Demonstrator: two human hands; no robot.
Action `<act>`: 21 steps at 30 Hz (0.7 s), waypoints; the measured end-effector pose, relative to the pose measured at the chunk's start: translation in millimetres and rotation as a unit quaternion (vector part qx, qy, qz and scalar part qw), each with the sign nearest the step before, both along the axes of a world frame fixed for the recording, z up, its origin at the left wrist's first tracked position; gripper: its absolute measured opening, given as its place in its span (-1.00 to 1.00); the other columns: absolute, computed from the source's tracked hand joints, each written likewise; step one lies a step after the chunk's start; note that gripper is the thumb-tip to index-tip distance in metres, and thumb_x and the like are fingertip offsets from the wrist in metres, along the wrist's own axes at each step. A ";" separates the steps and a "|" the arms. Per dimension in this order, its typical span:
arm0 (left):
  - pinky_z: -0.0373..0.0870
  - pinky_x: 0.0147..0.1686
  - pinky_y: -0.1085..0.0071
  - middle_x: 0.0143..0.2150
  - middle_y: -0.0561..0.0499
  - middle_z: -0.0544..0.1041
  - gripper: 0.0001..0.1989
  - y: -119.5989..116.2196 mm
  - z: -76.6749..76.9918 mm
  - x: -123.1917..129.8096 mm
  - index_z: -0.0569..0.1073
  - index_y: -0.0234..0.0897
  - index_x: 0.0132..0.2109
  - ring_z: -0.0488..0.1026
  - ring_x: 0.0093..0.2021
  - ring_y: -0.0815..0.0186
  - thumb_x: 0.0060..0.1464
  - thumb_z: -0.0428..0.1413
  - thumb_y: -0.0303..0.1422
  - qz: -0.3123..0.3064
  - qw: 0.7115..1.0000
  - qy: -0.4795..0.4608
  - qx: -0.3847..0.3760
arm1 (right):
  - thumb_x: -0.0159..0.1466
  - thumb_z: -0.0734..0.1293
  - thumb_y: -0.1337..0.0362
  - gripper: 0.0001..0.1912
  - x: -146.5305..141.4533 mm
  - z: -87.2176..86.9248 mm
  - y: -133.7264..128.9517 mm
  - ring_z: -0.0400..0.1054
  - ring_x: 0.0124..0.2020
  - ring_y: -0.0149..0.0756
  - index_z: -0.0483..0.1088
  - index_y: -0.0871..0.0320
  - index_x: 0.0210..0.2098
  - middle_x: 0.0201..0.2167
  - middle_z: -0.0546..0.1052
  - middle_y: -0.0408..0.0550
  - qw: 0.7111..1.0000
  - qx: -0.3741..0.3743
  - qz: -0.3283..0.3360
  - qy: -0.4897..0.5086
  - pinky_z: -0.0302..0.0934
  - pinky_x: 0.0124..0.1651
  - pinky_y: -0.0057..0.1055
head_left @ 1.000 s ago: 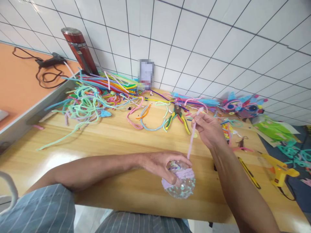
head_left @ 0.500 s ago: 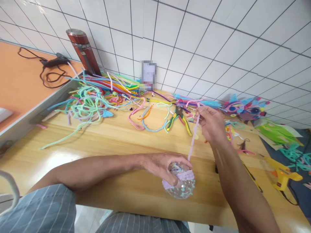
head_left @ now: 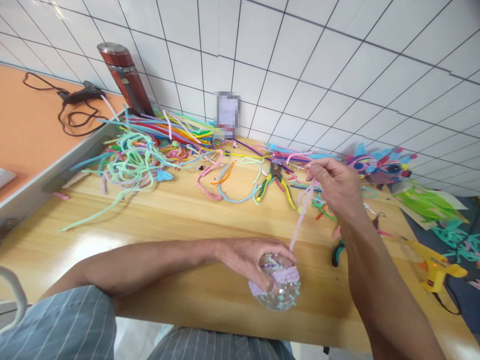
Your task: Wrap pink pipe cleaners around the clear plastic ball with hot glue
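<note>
My left hand [head_left: 249,262] is closed around a clear ball [head_left: 279,295] with speckled teal bits and a lilac band across its middle. The ball is near the front edge of the wooden table. A lilac pipe cleaner [head_left: 301,219] runs up from the ball, by my left fingertips, to my right hand [head_left: 333,185]. My right thumb and fingers pinch its upper part, above and to the right of the ball. How the strip joins the ball is hidden behind the left fingers.
Green-and-yellow pliers [head_left: 276,182] lie beyond the hands. A tangle of mint pipe cleaners [head_left: 135,162] covers the left back, beside a red thermos [head_left: 125,80]. A phone [head_left: 227,115] leans on the tiled wall. At the right lies a yellow glue gun [head_left: 435,270].
My right hand has moved slightly right and turned, and the lilac pipe cleaner slants more to the right. My left hand and the ball have hardly moved.
</note>
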State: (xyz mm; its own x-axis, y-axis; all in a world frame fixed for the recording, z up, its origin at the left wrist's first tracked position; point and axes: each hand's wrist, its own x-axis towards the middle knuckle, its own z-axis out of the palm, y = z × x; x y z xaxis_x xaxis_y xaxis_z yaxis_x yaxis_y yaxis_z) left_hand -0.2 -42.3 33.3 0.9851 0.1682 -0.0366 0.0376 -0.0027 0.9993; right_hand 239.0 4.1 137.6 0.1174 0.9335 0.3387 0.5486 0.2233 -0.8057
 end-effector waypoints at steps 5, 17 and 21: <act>0.48 0.28 0.16 0.31 -0.10 0.53 -0.11 0.3 -1.7 0.4 0.48 -0.14 0.32 0.50 0.26 0.03 -0.15 0.51 -0.06 0.002 1.000 -0.005 0.005 | 0.27 0.53 0.09 -0.80 4.5 1.4 0.5 0.25 -0.47 -0.34 0.51 0.03 -0.34 -0.53 0.43 -0.20 0.997 0.044 -0.059 0.023 0.16 -0.37 -0.32; 0.43 0.32 0.15 0.30 -0.15 0.53 -0.21 -1.3 0.9 0.3 0.49 -0.17 0.30 0.51 0.25 0.03 -0.10 0.44 -0.17 0.047 0.995 -0.017 0.084 | 0.08 0.63 0.05 -0.62 10.1 2.3 22.2 0.19 -0.49 -0.44 0.39 0.05 -0.46 -0.49 0.34 -0.20 0.953 0.023 -0.015 0.301 0.15 -0.52 -0.47; 0.43 0.31 0.13 0.26 -0.13 0.54 -0.23 -0.3 1.5 0.6 0.49 -0.17 0.29 0.52 0.23 0.03 -0.10 0.42 -0.20 0.051 0.994 -0.018 0.095 | 0.15 0.60 0.10 -0.62 6.0 4.6 23.6 0.14 -0.54 -0.48 0.34 0.06 -0.46 -0.50 0.28 -0.23 0.951 0.000 0.017 0.309 0.16 -0.53 -0.48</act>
State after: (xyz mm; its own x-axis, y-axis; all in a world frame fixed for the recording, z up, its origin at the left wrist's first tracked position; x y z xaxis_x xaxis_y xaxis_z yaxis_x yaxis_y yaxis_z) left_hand 0.4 -42.6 34.9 0.9624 0.2687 0.0395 0.0126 -0.1892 0.9819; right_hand 244.9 27.7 142.1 0.2636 0.9404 0.2149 -0.0363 0.2323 -0.9720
